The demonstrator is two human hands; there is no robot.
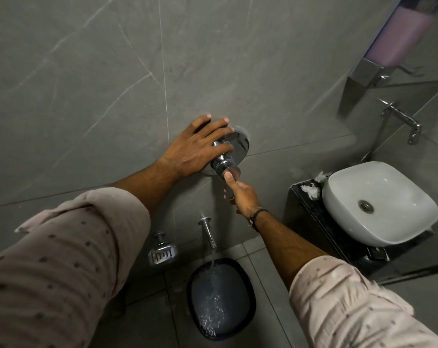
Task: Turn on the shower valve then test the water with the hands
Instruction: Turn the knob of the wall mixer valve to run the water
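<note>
A chrome shower valve [239,146] with a round plate and a protruding knob is fixed to the grey tiled wall at centre. My left hand [195,149] lies flat over it, fingers spread across the plate and the knob's stem. My right hand [241,194] reaches up from below, its thumb pressed against the knob's end, the other fingers curled underneath. Below the valve a chrome spout [209,233] pours a stream of water [212,262] into a dark blue bucket [221,297] on the floor.
A chrome soap dish [162,253] hangs on the wall left of the spout. At right a white basin [378,204] sits on a dark counter [310,214], with a wall tap [403,120] and a soap dispenser [393,43] above.
</note>
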